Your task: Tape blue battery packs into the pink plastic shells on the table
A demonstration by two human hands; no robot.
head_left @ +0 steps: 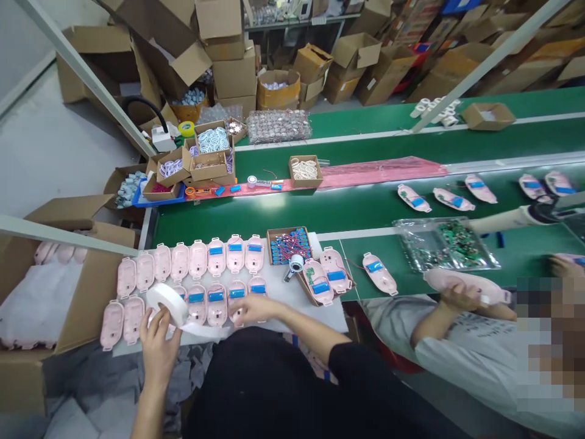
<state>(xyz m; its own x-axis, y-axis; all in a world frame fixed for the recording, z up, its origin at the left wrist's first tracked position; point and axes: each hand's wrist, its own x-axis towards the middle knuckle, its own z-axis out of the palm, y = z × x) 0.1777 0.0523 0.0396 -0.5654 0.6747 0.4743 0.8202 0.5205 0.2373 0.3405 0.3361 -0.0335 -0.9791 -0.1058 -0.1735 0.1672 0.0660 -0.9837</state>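
My left hand (158, 341) grips a white roll of tape (167, 303) at the near edge of the bench; a strip runs from the roll to the right. My right hand (256, 308) has its fingers closed, pressing on a pink plastic shell (237, 300) in the front row. Two rows of pink shells (189, 259) lie on a white sheet, several fitted with blue batteries (235, 247). The leftmost shells are empty.
A small box of blue batteries with red wires (287, 244) stands right of the rows, beside a tray with two shells (326, 279). A carton of pink parts (41, 292) is at left. A co-worker at right holds a pink shell (461, 283); a clear tray of circuit boards (445, 244) lies near them.
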